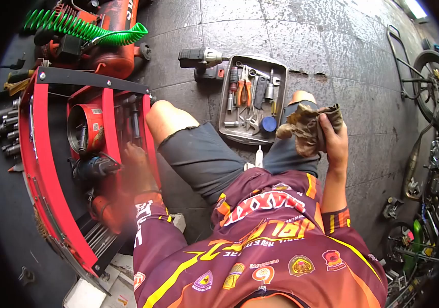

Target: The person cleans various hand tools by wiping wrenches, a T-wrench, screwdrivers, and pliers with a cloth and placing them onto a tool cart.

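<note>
My right hand point(335, 134) is closed around a crumpled, stained brown-grey rag point(309, 128), held above my right knee. My left hand point(138, 160) reaches over the red tool cart point(109, 118); it is smeared by motion, so its fingers do not show clearly. Near it in the cart lie a dark power tool point(93, 168) and a red tin point(87, 128) lying on its side. Between my knees on the floor sits a metal tray point(223, 110) holding orange-handled pliers point(244, 92), a screwdriver point(233, 77), several wrenches and sockets, and a round blue lid point(268, 123).
A cordless impact wrench point(206, 60) lies on the tiled floor beside the tray. At the upper left stands a red air compressor point(119, 43) with a coiled green hose point(70, 23). Along the right are a wheel point(430, 77) and several motorcycle parts.
</note>
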A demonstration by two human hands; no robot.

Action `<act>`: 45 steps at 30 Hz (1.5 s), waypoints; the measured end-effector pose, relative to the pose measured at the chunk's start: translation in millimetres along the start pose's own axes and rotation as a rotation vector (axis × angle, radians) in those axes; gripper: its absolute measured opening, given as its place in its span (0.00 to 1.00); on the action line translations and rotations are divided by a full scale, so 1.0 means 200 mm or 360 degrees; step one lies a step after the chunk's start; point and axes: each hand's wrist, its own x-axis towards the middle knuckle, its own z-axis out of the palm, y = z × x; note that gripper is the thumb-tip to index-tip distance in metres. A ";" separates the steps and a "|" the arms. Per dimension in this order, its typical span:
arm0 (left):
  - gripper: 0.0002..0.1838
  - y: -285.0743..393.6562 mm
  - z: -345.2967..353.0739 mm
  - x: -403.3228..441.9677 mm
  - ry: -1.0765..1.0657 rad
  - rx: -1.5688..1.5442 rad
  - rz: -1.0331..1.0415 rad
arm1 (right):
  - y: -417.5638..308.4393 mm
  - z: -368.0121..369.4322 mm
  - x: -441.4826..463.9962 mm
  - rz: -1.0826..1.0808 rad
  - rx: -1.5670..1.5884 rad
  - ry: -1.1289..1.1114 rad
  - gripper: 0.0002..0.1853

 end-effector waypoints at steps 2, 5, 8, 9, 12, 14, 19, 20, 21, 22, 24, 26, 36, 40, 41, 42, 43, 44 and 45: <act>0.18 0.11 -0.12 -0.09 -0.0041 0.0130 -0.0152 | 0.04 0.05 0.05 0.0040 0.0237 0.0235 0.11; 0.21 0.32 -0.34 -0.27 0.0243 -0.0078 -0.0065 | 0.18 0.16 0.21 0.0111 0.0352 0.0415 0.14; 0.22 0.43 -0.45 -0.50 0.0228 -0.0438 0.0247 | 0.47 0.36 0.47 0.0207 -0.0162 0.0048 0.21; 0.23 0.46 -0.45 -0.59 0.0281 -0.0701 0.0364 | 0.75 0.45 0.60 0.0010 -0.0507 0.0106 0.28; 0.21 0.62 -0.71 -0.92 0.0005 -0.1334 0.0189 | 0.99 0.76 0.71 -0.0023 -0.0881 -0.0120 0.39; 0.19 0.65 -0.88 -1.06 -0.0044 -0.1357 0.0126 | 1.21 0.89 0.74 0.0062 -0.1472 -0.0175 0.47; 0.16 0.68 -1.24 -1.29 0.0047 -0.1522 -0.0131 | 1.13 0.97 0.66 0.0133 -0.1896 0.0037 0.47; 0.15 0.69 -1.27 -1.29 0.0116 -0.1563 -0.0121 | 1.06 0.95 0.69 0.0386 -0.1673 0.0011 0.40; 0.15 0.72 -1.30 -1.29 0.0139 -0.1572 -0.0122 | 1.00 0.93 0.72 0.0638 -0.1452 -0.0016 0.34; 0.15 0.77 -1.34 -1.26 0.0217 -0.1625 -0.0035 | 0.99 0.90 0.73 0.0620 -0.1450 -0.0015 0.34; 0.13 0.91 -1.43 -1.19 0.0284 -0.1751 0.0132 | 1.00 0.81 0.67 0.0450 -0.1383 -0.0109 0.27; 0.14 1.07 -1.47 -1.10 0.0090 -0.1902 0.0355 | 0.95 0.73 0.56 0.0370 -0.1108 -0.0067 0.27; 0.30 1.83 -0.98 -1.04 -0.1570 -0.2147 0.0514 | 0.36 0.57 0.20 -0.0069 -0.0069 -0.0424 0.15; 0.27 1.79 -0.99 -1.11 -0.2130 -0.3014 0.0010 | -0.07 0.35 0.00 0.0006 0.0336 -0.0039 0.11; 0.21 1.80 -1.10 -1.11 -0.2144 -0.3017 -0.0177 | -0.13 0.31 -0.03 0.0030 0.0516 0.0314 0.12; 0.20 1.78 -1.12 -1.10 -0.2171 -0.2978 -0.0076 | -0.13 0.26 0.01 -0.0085 0.0765 0.0358 0.14; 0.19 1.76 -1.12 -1.10 -0.2205 -0.2935 0.0025 | -0.13 0.20 0.03 -0.0204 0.1012 0.0407 0.17; 0.22 1.75 -1.15 -1.11 -0.2336 -0.2905 0.0083 | -0.17 0.18 0.04 -0.0223 0.1176 0.0310 0.18; 0.25 1.75 -1.19 -1.12 -0.2483 -0.2860 0.0138 | -0.16 0.19 0.06 -0.0174 0.1104 0.0155 0.21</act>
